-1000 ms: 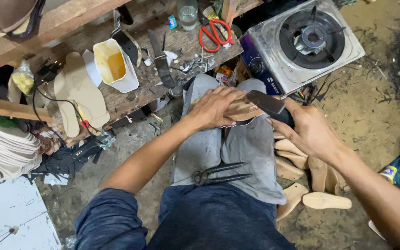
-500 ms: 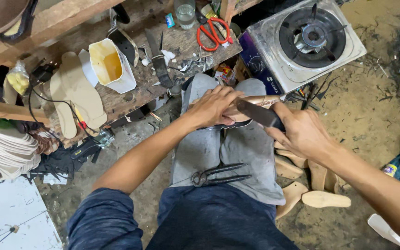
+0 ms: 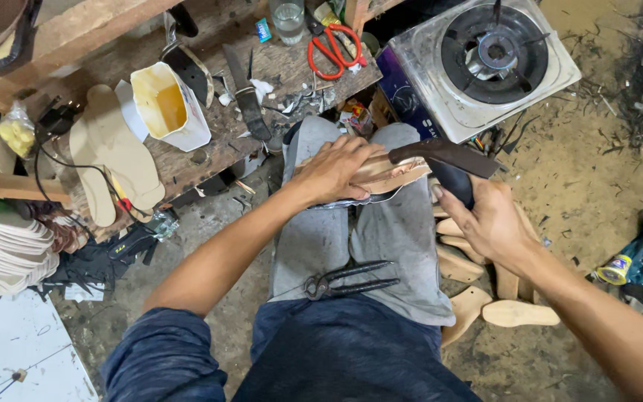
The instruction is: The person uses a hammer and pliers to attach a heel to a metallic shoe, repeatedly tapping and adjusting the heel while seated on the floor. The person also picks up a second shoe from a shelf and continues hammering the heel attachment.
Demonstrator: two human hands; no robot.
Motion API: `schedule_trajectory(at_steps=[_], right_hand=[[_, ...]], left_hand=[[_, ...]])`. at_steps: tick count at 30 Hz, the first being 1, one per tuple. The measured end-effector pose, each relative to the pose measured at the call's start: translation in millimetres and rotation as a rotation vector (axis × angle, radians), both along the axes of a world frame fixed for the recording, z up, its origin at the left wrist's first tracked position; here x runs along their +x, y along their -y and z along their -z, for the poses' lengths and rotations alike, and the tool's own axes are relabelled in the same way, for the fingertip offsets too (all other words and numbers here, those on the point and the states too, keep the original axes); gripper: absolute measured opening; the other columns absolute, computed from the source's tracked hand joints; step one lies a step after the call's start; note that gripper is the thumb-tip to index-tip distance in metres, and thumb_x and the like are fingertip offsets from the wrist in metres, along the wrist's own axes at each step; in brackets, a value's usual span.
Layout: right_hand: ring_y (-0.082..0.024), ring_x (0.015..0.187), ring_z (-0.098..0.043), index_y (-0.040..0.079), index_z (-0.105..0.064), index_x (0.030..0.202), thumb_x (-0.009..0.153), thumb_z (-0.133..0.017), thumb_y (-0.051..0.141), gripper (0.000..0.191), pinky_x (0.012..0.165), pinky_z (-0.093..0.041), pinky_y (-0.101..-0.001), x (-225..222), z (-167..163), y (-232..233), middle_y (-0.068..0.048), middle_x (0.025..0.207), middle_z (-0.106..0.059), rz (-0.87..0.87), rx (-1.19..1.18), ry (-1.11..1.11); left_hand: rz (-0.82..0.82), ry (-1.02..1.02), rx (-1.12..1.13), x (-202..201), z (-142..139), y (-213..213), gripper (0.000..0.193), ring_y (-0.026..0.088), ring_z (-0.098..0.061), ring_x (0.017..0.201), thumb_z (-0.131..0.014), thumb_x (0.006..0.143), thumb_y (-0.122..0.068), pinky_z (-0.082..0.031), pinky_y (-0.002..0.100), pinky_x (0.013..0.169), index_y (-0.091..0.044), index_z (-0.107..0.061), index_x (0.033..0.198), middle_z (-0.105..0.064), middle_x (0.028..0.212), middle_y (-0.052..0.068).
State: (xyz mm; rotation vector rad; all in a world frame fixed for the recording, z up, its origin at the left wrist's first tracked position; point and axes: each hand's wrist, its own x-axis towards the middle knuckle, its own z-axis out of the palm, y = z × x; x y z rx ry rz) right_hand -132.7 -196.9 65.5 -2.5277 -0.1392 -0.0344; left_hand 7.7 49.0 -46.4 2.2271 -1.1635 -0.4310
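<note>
dirt floor (image 3: pixel 560 171), littered with scraps, spreads under a low wooden counter (image 3: pixel 210 141) at the top of the view. the person sits with a shoe upper (image 3: pixel 392 173) laid across the knees: tan leather on a last, lying sideways, with a dark brown strap arching over its right end and a pale sole edge showing beneath. the left hand (image 3: pixel 340 167) lies flat on top of it, its grip closed over the leather and pressing it down onto the grey cloth on the lap. the right hand (image 3: pixel 485 216) holds the shoe's dark heel end, grip wrapped around it. black pincers (image 3: pixel 347 279) rest on the lap nearer the body. on the counter sit a white glue tub (image 3: pixel 169 104) with yellow glue, red-handled scissors (image 3: pixel 333 48), a glass (image 3: pixel 289 16) and pale insoles (image 3: pixel 117 160). a single-burner gas stove (image 3: pixel 489 63) stands on the floor to the right, and wooden lasts (image 3: pixel 485 298) lie piled beside the right leg.
</note>
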Motion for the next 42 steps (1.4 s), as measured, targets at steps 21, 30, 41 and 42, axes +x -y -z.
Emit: schedule_trajectory(at_steps=[21, 30, 41, 42], right_hand=[[-0.03, 0.065, -0.061, 0.0, -0.064, 0.112, 0.099, -0.062, 0.032, 0.035, 0.066, -0.05, -0.042, -44, 50, 16, -0.016, 0.071, -0.06, 0.314, 0.083, -0.067], [-0.034, 0.072, -0.064, 0.006, -0.066, 0.094, 0.084, -0.071, 0.034, 0.03, 0.066, -0.051, -0.0425, -141, 154, 21, -0.012, 0.078, -0.063, -0.256, 0.145, -0.024], [-0.038, 0.088, -0.061, 0.0, -0.063, 0.098, 0.076, -0.077, 0.017, 0.031, 0.074, -0.05, -0.0446, -72, 95, -100, -0.017, 0.091, -0.063, -0.348, 0.119, 0.13], [-0.04, 0.085, -0.06, -0.002, -0.063, 0.099, 0.07, -0.078, 0.019, 0.039, 0.071, -0.049, -0.0462, -66, 98, -111, -0.02, 0.091, -0.063, -0.382, 0.103, 0.123]], left_hand=[[-0.047, 0.092, -0.054, -9, -9, -9, 0.105, 0.037, -0.043, 0.135, -0.093, 0.059, -0.039, -0.037, 0.052, 0.107, -0.015, -0.044, 0.149, -0.051, 0.143, 0.015], [-0.389, 0.091, -0.312, -56, -7, -78, 0.085, 0.035, -0.05, 0.141, -0.095, 0.073, -0.023, -0.044, 0.044, 0.119, -0.019, -0.057, 0.149, -0.053, 0.149, 0.017], [-0.052, 0.348, -0.47, -6, -117, 8, 0.085, 0.042, -0.048, 0.136, -0.085, 0.073, -0.011, -0.038, 0.049, 0.122, -0.01, -0.049, 0.15, -0.048, 0.149, 0.02], [-0.05, 0.314, -0.337, -1, -109, 32, 0.086, 0.042, -0.05, 0.13, -0.083, 0.068, -0.012, -0.041, 0.049, 0.114, -0.01, -0.05, 0.148, -0.049, 0.145, 0.022]])
